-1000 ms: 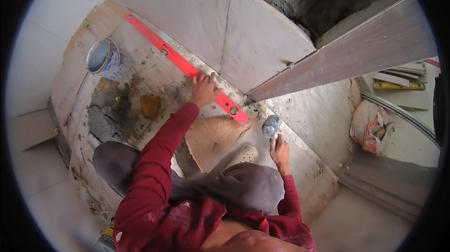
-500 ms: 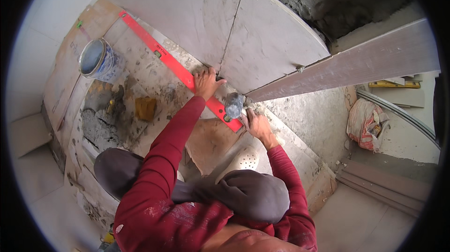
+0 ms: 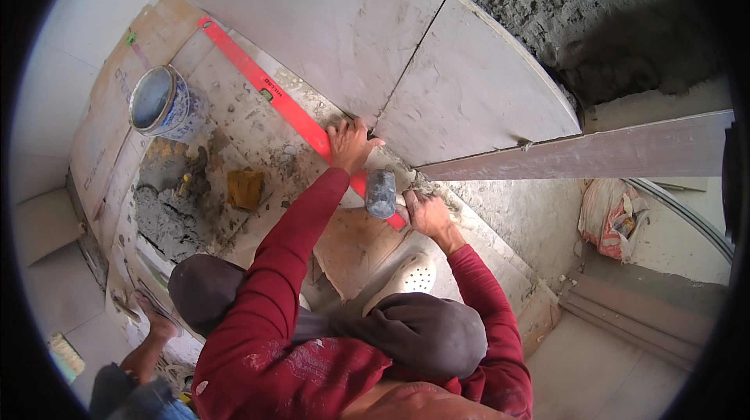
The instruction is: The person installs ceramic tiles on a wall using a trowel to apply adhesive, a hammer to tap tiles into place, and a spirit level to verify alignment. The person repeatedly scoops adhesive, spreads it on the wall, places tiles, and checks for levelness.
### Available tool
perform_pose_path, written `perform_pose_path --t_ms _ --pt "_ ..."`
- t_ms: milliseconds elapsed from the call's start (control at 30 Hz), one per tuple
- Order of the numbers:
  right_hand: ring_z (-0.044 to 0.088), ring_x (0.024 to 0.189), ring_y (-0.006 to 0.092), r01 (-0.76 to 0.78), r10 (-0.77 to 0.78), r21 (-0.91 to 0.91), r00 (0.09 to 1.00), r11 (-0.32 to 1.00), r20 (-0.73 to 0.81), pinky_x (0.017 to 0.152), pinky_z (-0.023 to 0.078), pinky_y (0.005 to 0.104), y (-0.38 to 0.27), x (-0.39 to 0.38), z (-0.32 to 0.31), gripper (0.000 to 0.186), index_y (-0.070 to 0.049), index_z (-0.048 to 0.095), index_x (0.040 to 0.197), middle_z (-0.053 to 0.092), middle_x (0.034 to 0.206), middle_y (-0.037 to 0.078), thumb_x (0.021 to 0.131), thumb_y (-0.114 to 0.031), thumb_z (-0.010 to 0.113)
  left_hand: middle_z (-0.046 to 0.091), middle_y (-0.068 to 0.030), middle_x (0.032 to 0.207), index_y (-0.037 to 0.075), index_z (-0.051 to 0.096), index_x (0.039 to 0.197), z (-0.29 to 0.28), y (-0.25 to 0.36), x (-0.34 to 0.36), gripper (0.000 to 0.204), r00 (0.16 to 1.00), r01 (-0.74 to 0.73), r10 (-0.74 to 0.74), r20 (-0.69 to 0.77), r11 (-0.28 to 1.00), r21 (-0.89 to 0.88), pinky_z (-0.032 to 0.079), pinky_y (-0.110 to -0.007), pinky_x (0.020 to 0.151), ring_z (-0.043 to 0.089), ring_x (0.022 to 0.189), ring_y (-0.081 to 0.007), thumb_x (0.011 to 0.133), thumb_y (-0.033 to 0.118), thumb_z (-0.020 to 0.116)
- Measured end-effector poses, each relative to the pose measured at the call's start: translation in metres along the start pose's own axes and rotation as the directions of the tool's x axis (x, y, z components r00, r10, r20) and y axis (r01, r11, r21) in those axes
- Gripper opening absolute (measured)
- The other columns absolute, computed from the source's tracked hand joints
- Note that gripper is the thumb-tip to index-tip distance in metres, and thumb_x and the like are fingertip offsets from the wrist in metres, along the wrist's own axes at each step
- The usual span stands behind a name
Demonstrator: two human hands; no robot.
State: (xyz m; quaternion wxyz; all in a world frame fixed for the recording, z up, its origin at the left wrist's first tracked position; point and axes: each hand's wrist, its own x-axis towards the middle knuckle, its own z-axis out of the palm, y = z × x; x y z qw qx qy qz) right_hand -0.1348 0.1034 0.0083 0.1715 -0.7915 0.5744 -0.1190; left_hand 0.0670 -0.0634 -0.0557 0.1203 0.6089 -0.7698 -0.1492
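Note:
A long red spirit level (image 3: 289,114) lies diagonally on the floor along the foot of a large pale tile panel (image 3: 476,80). Across the level rests my left hand (image 3: 350,143), thumb spread, its fingers reaching toward the panel's lower edge. My right hand (image 3: 430,215) is closed around the short handle of a rubber mallet. The mallet's dark grey head (image 3: 380,193) is over the near end of the level, partly covering it; whether they touch, I cannot tell. A brown-grey tile strip (image 3: 578,145) juts right from the panel's corner.
A bucket (image 3: 160,103) and wet grey mortar (image 3: 168,213) with a yellow-brown block (image 3: 245,189) lie left. More mortar (image 3: 586,21) fills the space behind the panel. A sack (image 3: 609,217) and stacked strips (image 3: 637,314) are right. Another person's bare limb (image 3: 148,338) shows lower left.
The mallet head has shifted toward me and slightly left over the level. My left hand stays on the level. Another person has come into view at lower left. The view has tilted slightly.

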Motion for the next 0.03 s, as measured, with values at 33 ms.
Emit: perform_pose_path --t_ms 33 --pt "0.071 0.063 0.0368 -0.062 0.066 -0.046 0.994 0.997 0.086 0.056 0.057 0.0484 0.0011 0.0022 -0.0022 0.036 -0.004 0.056 0.101 0.072 0.082 0.022 0.099 -0.039 0.062 0.073 -0.0063 0.106 0.008 0.066 0.110 0.0000 0.0003 0.0003 0.068 1.000 -0.002 0.002 0.003 1.000 0.011 0.033 -0.043 0.091 0.055 0.110 -0.0245 0.081 0.069 0.069"
